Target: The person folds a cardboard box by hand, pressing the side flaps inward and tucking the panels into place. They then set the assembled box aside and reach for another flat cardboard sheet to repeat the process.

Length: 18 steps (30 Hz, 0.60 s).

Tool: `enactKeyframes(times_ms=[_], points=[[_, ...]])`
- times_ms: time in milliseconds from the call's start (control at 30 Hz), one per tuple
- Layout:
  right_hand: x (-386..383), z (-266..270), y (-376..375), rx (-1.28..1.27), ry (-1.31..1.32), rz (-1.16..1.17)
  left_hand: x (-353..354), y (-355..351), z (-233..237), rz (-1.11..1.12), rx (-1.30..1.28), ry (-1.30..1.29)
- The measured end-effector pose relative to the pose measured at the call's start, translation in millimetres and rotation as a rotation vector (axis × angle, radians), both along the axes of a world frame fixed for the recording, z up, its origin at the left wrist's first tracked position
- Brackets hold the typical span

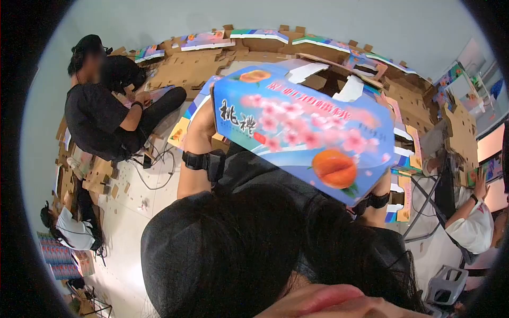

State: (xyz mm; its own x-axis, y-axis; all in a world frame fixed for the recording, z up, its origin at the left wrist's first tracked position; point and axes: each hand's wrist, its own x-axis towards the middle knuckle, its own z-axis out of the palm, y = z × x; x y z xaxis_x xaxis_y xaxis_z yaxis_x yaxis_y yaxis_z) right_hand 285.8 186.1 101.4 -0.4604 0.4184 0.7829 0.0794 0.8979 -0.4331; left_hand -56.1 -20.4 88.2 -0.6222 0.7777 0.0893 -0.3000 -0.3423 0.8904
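A blue carton (297,122) printed with pink blossoms and peaches is held up, tilted, in front of my chest. At its left edge my left hand (204,120) grips the side, with most fingers hidden behind the cardboard. My right hand (384,183) holds the lower right end, largely covered by the carton. Dark bands circle both wrists. Behind the carton, white flaps and more printed cardboard show.
A person in black (101,114) sits on the floor at left, beside flat brown cardboard (188,71). Farther down are a person in white (74,230) and stacked boxes (55,257). At right are a person's arm (464,212), a folding stand (424,204) and a grey stool (447,286).
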Motion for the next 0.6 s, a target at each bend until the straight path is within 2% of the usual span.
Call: enactKeyframes(times_ms=[167, 200, 300, 400, 467, 533, 600], points=[[-5.9, 14.3, 4.4, 0.205, -0.068, -0.003, -7.6, 16.2, 4.7, -0.106, -0.106, -0.162], [-3.7, 21.0, 1.8, 0.251, -0.089, -0.003, 0.2, 17.0, 18.0, -0.129, -0.178, -0.202], [0.2, 23.4, 0.5, 0.344, -0.109, -0.053, 16.7, 17.8, 25.4, -0.101, -0.086, -0.256], [3.2, 21.9, 1.9, 0.393, -0.094, -0.14, 15.9, 14.9, 22.1, -0.211, -0.097, -0.298], [2.6, 22.3, 3.4, 0.442, -0.076, -0.197, -1.0, 11.5, -6.0, -0.278, -0.064, -0.254], [4.0, 19.3, 9.8, 0.509, -0.059, -0.247, 2.9, 9.4, -4.0, -0.319, -0.029, -0.215], [6.6, 17.6, 16.5, 0.59, -0.107, -0.401, 15.1, 6.2, -0.2, -0.334, 0.01, -0.184]])
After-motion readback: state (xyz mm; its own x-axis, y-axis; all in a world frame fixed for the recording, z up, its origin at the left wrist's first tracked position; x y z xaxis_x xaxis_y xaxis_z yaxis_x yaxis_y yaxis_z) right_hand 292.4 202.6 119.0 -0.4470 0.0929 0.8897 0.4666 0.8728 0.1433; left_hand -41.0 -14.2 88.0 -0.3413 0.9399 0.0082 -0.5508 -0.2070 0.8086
